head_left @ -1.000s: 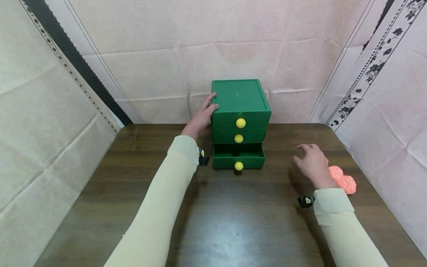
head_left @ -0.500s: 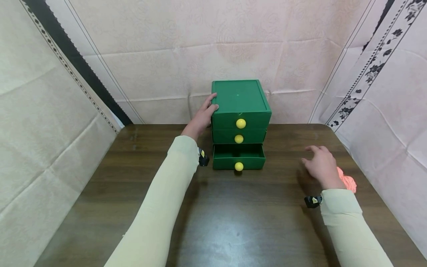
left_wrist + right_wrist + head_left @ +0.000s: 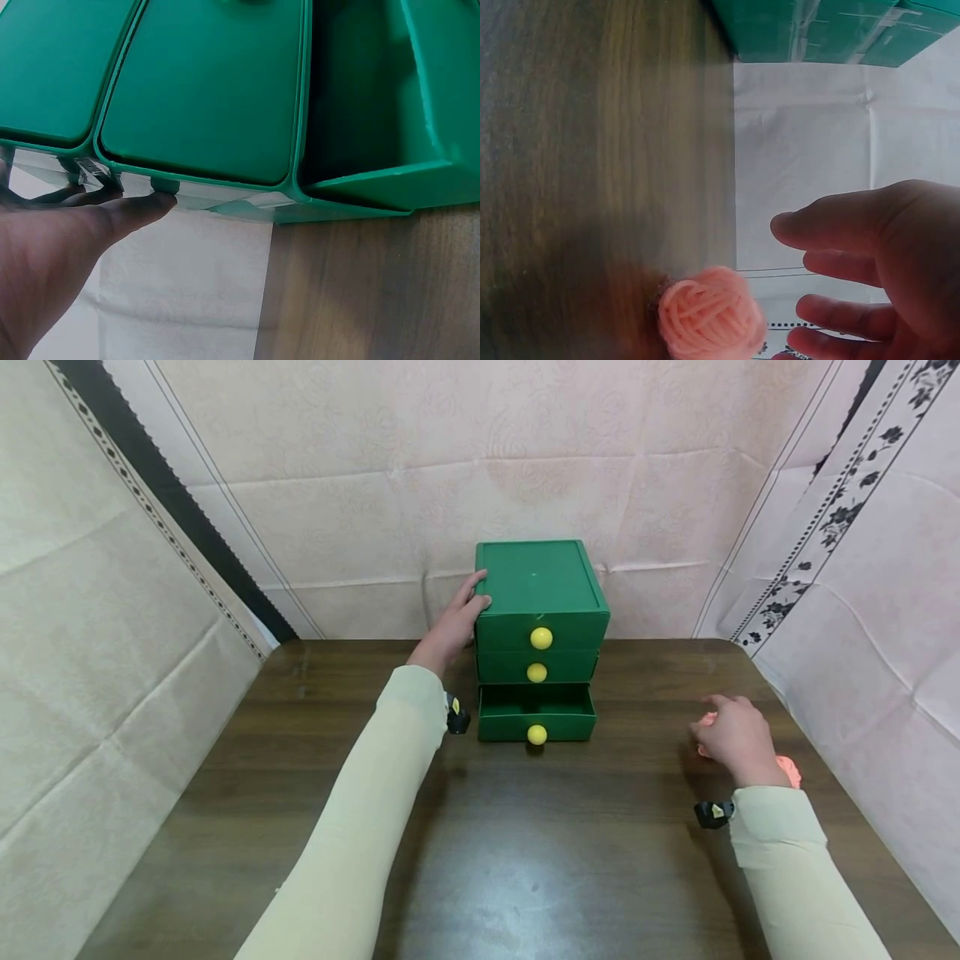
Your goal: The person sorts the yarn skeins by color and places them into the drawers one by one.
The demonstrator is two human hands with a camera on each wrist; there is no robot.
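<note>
A green drawer unit point(image 3: 540, 577) with yellow knobs stands at the table's far side, its bottom drawer point(image 3: 510, 727) pulled out. My left hand point(image 3: 453, 627) rests against the unit's left side. In the left wrist view, its thumb and fingers point(image 3: 142, 211) touch that side. My right hand point(image 3: 738, 739) hovers over peach yarn at the table's right. One patch of yarn point(image 3: 706, 737) shows left of the hand, another point(image 3: 789, 770) by the wrist; the hand hides the rest. In the right wrist view, fingers spread apart, the hand is clear of a yarn ball point(image 3: 712, 316).
The brown wooden table point(image 3: 570, 843) stretches in front of the drawer unit. Pale patterned cloth point(image 3: 360, 527) hangs behind it and at both sides. The upper two drawers are closed; the pulled-out one juts toward the front.
My right hand has moved right and slightly nearer, over the yarn. It now covers yarn seen earlier, and a patch has come into view at its left. The left hand has stayed put.
</note>
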